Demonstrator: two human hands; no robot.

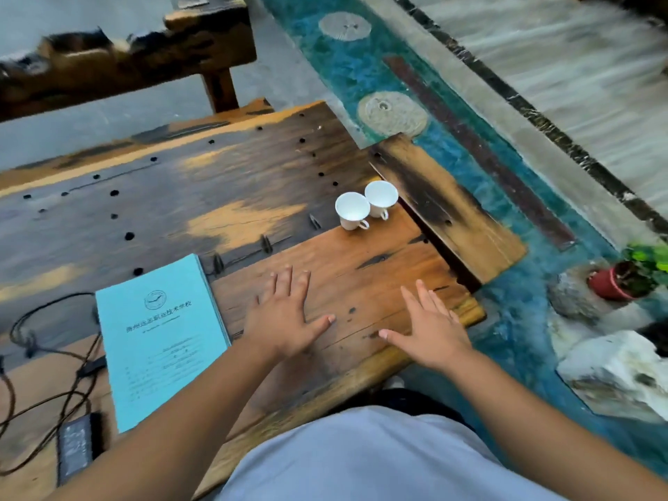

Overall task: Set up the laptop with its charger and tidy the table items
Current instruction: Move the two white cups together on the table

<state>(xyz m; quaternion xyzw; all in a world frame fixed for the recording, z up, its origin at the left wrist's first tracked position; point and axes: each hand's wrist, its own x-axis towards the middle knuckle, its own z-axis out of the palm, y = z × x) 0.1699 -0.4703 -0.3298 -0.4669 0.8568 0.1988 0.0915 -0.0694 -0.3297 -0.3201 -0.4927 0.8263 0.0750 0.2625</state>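
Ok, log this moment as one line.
left hand: open, flat on wooden table | right hand: open, empty | two white cups: upright | black charger brick: untouched | laptop: unseen

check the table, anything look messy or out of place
Mostly the charger cable: it sprawls in loose tangled loops at the table's left edge, beside the power brick. The blue booklet lies slightly askew. The two white cups stand upright, touching, nothing spilled. No laptop is in view.

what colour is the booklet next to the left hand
Light turquoise blue, with dark printed text and a round emblem; the booklet shows in the head view.
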